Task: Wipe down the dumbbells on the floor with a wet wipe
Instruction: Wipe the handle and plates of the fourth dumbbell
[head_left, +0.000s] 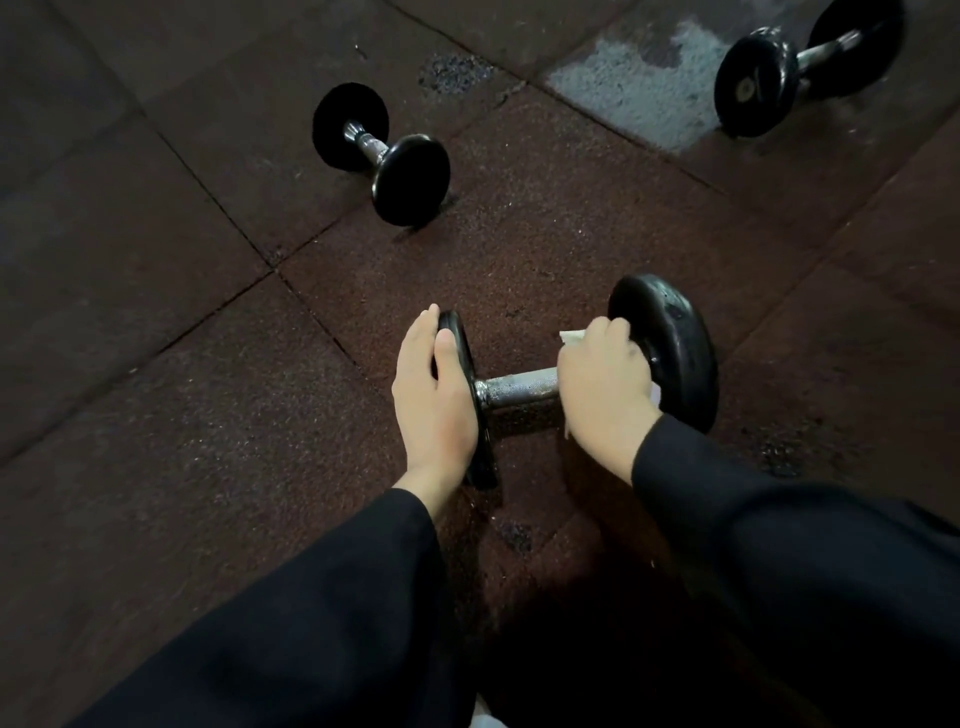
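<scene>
A black dumbbell (675, 348) with a metal handle lies on the floor just in front of me. My left hand (434, 400) lies flat against the outer face of its left plate, fingers straight. My right hand (602, 389) grips a white wet wipe (571, 338) and holds it against the handle's right end, next to the inner face of the right plate. Most of the wipe is hidden under my fingers. The right plate looks wet and shiny.
A second black dumbbell (382, 153) lies farther away to the left, and a third dumbbell (802, 70) lies at the top right. The floor is dark red rubber tiles (156, 415), with a worn grey patch (639, 83) near the third dumbbell.
</scene>
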